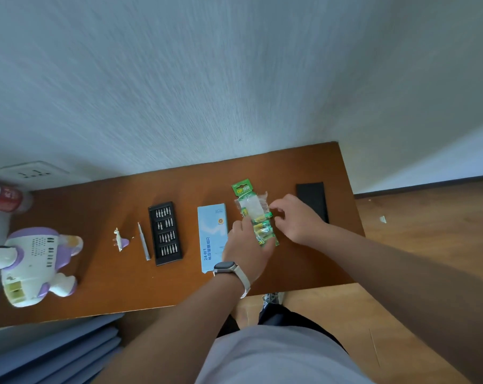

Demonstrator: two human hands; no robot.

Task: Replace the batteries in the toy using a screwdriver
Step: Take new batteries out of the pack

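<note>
The toy [34, 266], a white and purple plastic figure, lies at the left end of the bench [102, 289], close to the near edge. Its battery compartment [14, 291] is uncovered and shows yellow-green inside. To the right of the toy, apart from it, lies a small white and purple piece [121, 240], probably the compartment cover. Just beside it lies the grey screwdriver [143, 241], and next to the screwdriver is the black tray of bits [165, 233], open, with four rows of bits.

The battery pack [255, 214], green with a clear plastic front, lies toward the right part of the bench, its green hanging tab pointing to the far edge. Yellow and green batteries show in its lower part. The left hand [247, 249], with a watch [224, 267] on the wrist, is laid on the near end of the pack and presses it; the fingers are bent over it. The right hand [295, 217] pinches the right edge of the pack with thumb and fingertips, near a green battery end.

Between the bit tray and the pack lies a long light blue box [211, 231], partly under the left hand. A flat black lid [312, 200] rests near the right end of the bench. At the far left corner, a red and white bottle [3, 199] lies on its side.
</note>
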